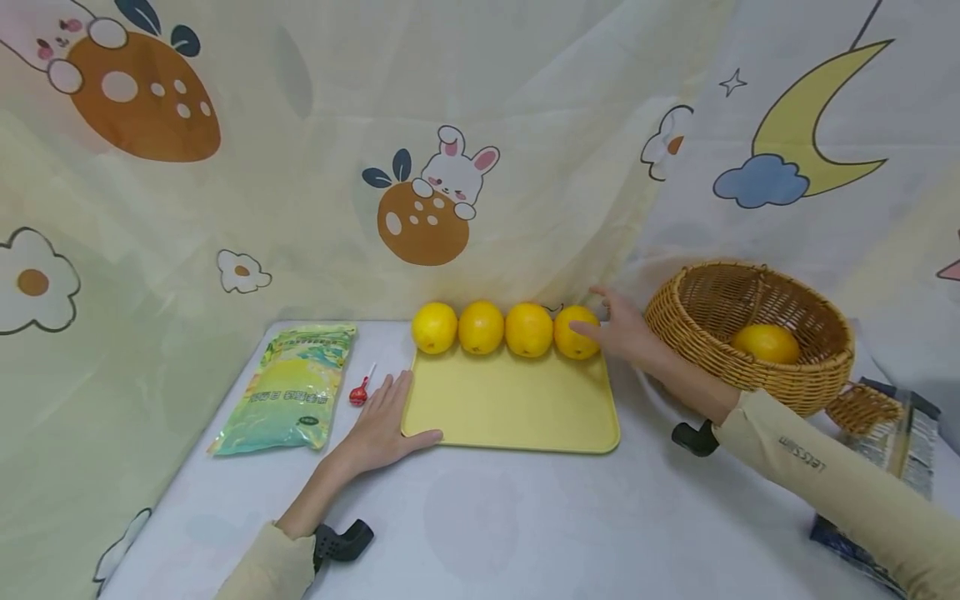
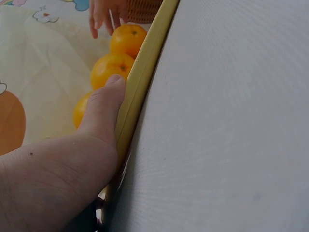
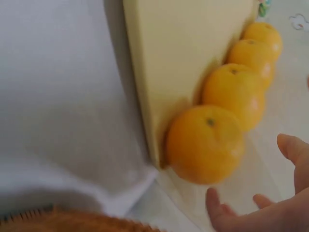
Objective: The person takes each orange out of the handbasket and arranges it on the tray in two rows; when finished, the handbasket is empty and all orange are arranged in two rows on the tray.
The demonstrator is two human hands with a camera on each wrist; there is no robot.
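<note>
Several oranges stand in a row along the far edge of a yellow tray. My left hand rests at the tray's near left corner, fingers straight and thumb along the near rim. In the left wrist view the thumb lies against that rim. My right hand is beside the rightmost orange, its fingers spread and loosely bent. The right wrist view shows a gap between those fingers and the orange, with nothing held.
A wicker basket with another orange in it stands on the right. Dark packaging lies beyond my right sleeve. To the left are a green-yellow bag and a red lollipop. A printed cloth hangs behind the table.
</note>
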